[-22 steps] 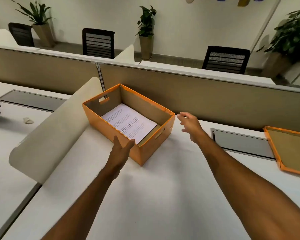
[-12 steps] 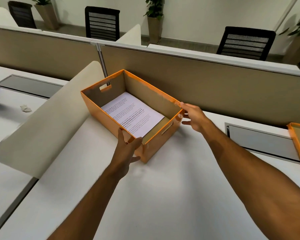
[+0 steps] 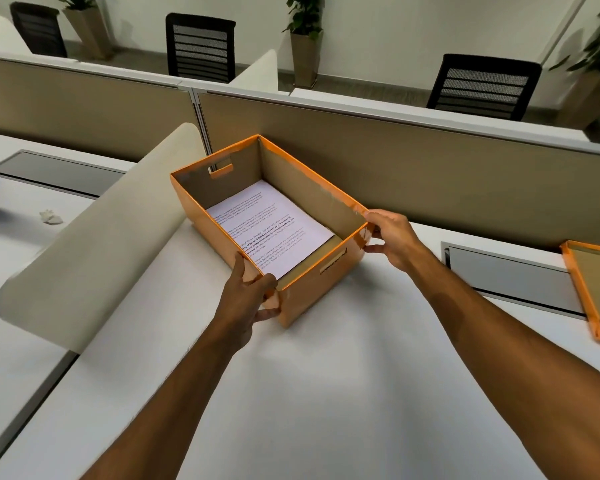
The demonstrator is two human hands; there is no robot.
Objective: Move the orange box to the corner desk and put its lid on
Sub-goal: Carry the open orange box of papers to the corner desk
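An open orange box (image 3: pixel 317 292) rests on the white desk (image 3: pixel 326 393), turned at an angle, with printed paper sheets (image 3: pixel 271 230) lying flat inside. My left hand (image 3: pixel 246 299) grips its near corner, thumb over the rim and fingers on the outer wall. My right hand (image 3: pixel 392 237) clasps the right corner, fingers over the rim. The orange lid (image 3: pixel 593 292) lies upside down at the desk's right edge, partly cut off by the frame.
A curved cream divider (image 3: pixel 94 244) stands just left of the box. A tan partition (image 3: pixel 430 174) runs behind it. Grey cable hatches (image 3: pixel 510 278) sit in the desk. A crumpled paper scrap (image 3: pixel 51 216) lies on the left desk. Black chairs and potted plants stand beyond.
Both hands reached forward and closed on the box's corners: the left on the near corner, the right on the right corner. The box itself has stayed in place.
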